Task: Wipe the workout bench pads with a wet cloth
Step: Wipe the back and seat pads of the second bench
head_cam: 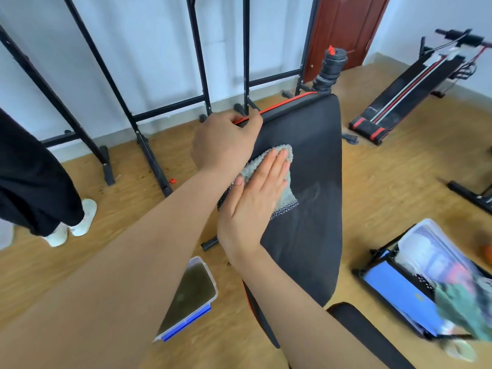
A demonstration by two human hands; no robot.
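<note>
Mid-wipe, the left hand curls its fingers over the far left edge of the bench to steady it, while the right hand, fingers straight, presses the grey cloth flat beside that edge; the next move, I'd say, is a firm sweep toward the near end.

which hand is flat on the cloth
The right hand, fingers straight, pressing the grey cloth on the bench pad; the left hand grips the pad's red-trimmed edge.

A home gym room: padded workout bench, sit-up board, black steel racks on wood floor.
</note>
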